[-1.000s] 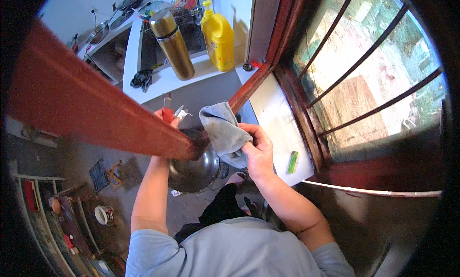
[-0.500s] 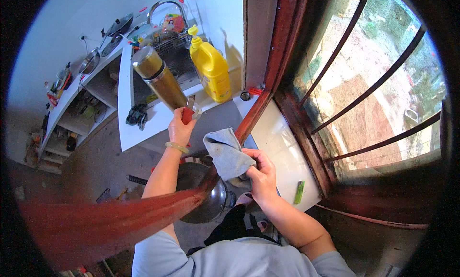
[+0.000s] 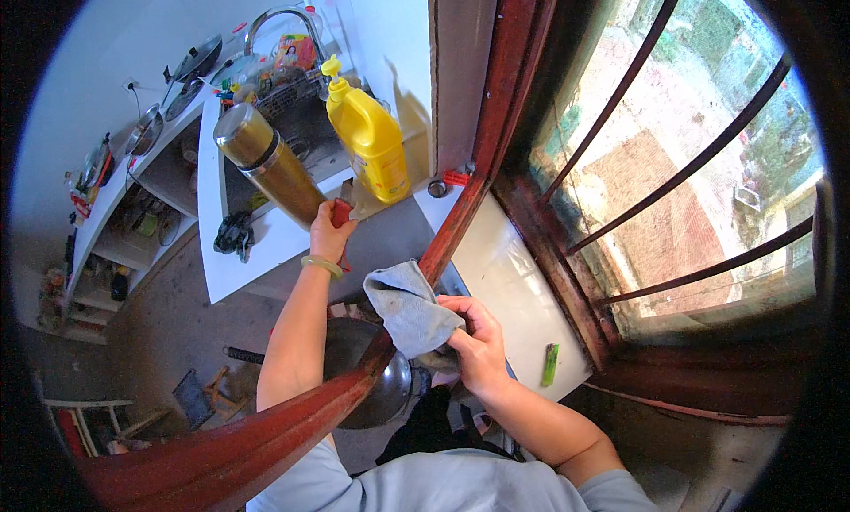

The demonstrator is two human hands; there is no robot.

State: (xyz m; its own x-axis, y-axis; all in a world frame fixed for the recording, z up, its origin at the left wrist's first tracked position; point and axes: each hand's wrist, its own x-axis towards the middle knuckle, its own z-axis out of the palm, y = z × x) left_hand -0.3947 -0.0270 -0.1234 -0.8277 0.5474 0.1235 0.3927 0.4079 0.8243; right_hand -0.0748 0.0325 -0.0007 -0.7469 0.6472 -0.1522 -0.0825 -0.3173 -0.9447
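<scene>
My left hand (image 3: 328,237) is closed around a small red-handled tool (image 3: 342,213) with a flat, metal-looking end; its exact kind is unclear. It is just beside the base of a gold steel thermos flask (image 3: 288,180), near a yellow pump jug (image 3: 367,140). My right hand (image 3: 479,342) pinches a folded grey cloth (image 3: 412,310), which hangs over the reddish-brown wooden window frame (image 3: 447,233). Part of the cloth lies against that wood. The frame's lower bar crosses in front of my left upper arm.
A sink tap (image 3: 282,16) and a dish rack stand behind the flask. A crumpled black bag (image 3: 234,236) lies on the white counter's edge. On the pale sill is a green object (image 3: 551,364). A barred window (image 3: 673,193) fills the right; a wok (image 3: 359,370) is below.
The view has shifted, so the flask and jug appear farther left. My left hand still grips the red tool, and my right hand with the cloth is slightly lower along the frame.
</scene>
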